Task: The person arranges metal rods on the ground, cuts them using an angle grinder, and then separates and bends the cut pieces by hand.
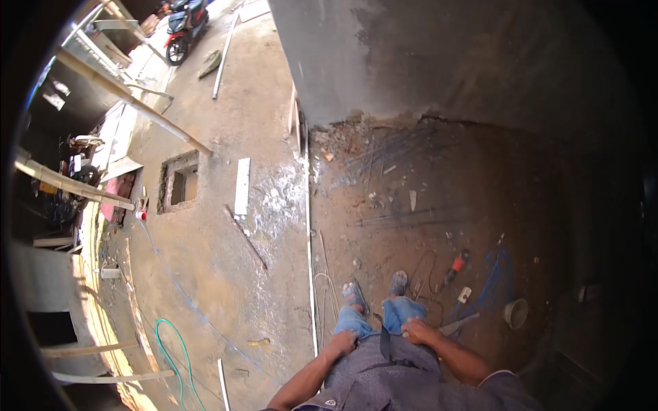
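Bamboo poles: far on my left, long poles [137, 106] lean in over the yard.
Blue string: it runs across the dirt floor [205, 267], a thin blue line [179, 291].
Green hose: a loop of green hose [159, 335] lies low on the left.
Square hole: a hole with a rough rim [164, 192] is cut in the ground.
Motorbike: at the top, a red and black motorbike [179, 31] stands well away from me.
White board: a long white board [242, 186] lies flat, with a brown stick [245, 236] just below it.
White strip: a thin, light strip [308, 233] goes up the floor, left of my feet.
Left hand: my left hand [345, 341] is on the jeans [403, 312], fingers curled in — I can't tell if it pinches the cloth.
Jeans: they are on my legs, right between and under both hands, with sandals [354, 296] below.
Right hand: my right hand [415, 331] touches the other leg of the jeans, fingers bent; I can't tell how tight.
Red tool: a red and dark tool [456, 266] lies on the floor, past my right foot.
White box: a small white box [465, 294] sits near the tool.
Blue cord: a messy blue cord [497, 269] lies next — then a round bucket [516, 314] at the end.
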